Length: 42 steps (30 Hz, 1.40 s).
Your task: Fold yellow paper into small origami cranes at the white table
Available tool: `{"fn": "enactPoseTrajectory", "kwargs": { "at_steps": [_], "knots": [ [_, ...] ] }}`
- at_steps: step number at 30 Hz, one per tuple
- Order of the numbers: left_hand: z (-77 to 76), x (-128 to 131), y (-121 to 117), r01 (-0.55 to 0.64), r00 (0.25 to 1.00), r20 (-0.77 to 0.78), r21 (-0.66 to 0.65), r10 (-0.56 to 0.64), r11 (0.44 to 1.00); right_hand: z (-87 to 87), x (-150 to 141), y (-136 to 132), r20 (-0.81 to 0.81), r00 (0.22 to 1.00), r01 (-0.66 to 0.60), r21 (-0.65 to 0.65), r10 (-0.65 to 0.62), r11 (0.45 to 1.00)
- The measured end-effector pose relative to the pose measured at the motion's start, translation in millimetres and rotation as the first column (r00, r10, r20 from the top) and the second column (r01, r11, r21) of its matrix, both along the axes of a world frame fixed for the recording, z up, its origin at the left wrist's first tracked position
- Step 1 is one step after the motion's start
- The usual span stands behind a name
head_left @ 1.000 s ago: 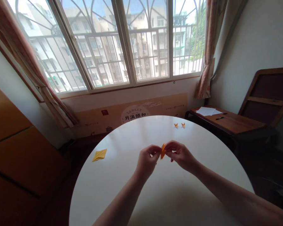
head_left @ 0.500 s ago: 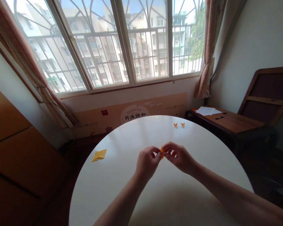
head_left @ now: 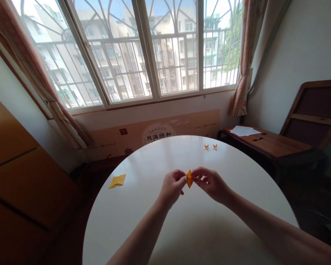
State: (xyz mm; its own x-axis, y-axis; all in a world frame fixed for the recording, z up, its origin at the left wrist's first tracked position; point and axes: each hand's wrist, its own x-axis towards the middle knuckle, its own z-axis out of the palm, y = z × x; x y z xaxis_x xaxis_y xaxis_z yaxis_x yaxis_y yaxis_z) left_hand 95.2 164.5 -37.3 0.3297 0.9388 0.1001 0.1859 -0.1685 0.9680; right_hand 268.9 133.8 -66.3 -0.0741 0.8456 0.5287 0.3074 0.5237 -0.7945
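A small piece of folded orange paper is held up over the white round table, its lower end narrowing to a point. My left hand pinches its left side between thumb and fingers. From the right, my right hand grips the paper's upper right edge with its fingertips. Farther back on the table stand two little folded orange paper figures, a left one and a right one. Yellow paper squares lie at the table's left edge.
A wooden bench beyond the table on the right carries white paper sheets and a dark pen. A wooden cabinet stands at the left. Behind the table is a printed cardboard panel below the window.
The orange paper has turned so that more of its face shows, with its point downward. My left hand's fingers have shifted on it. The camera view has moved slightly.
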Motion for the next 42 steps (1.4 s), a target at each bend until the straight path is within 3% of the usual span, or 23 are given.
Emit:
{"fn": "enactPoseTrajectory", "kwargs": {
  "at_steps": [16,26,34,42],
  "knots": [
    [-0.5,0,-1,0.014,1.0,-0.006,-0.048,-0.014,0.999,11.1,5,-9,0.354,0.934,-0.01,0.164,-0.05,0.986],
    [-2.0,-1,1,0.022,0.998,-0.054,-0.012,-0.022,1.0,10.4,7,-7,0.383,0.923,-0.042,0.162,-0.024,0.986],
    [-1.0,-2,0,0.034,0.997,-0.068,0.012,-0.033,0.999,13.2,10,-6,0.179,0.971,-0.169,0.035,0.161,0.985],
    [-0.7,-3,0,0.058,0.997,-0.048,0.073,-0.055,0.996,3.5,6,0,-0.111,0.964,-0.259,-0.168,0.243,0.951]
  ]
}}
